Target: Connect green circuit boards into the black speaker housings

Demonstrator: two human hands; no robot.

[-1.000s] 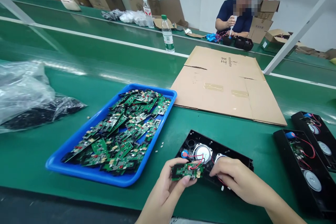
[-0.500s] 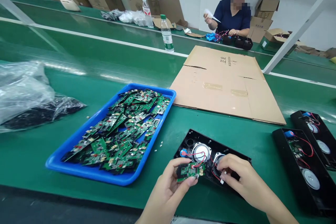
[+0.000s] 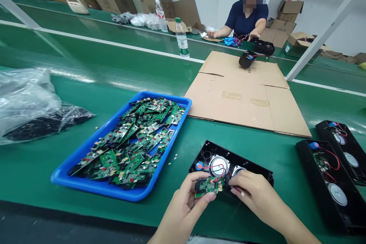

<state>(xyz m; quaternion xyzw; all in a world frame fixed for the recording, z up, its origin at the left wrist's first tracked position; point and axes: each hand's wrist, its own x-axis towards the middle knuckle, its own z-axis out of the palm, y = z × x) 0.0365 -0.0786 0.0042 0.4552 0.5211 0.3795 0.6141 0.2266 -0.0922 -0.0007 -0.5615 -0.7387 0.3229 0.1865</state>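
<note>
My left hand grips a small green circuit board between thumb and fingers. From the board, red and black wires run to a blue capped part inside an open black speaker housing. Two round silver speakers sit in this housing; the left speaker is plain to see, while the other is partly hidden. My right hand is closed in a pinch on a thin speaker wire just right of the board. A small white connector shows beneath its fingers.
A blue tray heaped with circuit boards lies left. More open speaker housings stand right. Behind lie a flat cardboard sheet, a water bottle and a plastic bag. Across the bench, a person reaches forward.
My right hand has moved left, closer to the board, with the wire. The board has shifted slightly right. A black housing now sits on the cardboard's far edge, and the person opposite has stretched an arm out.
</note>
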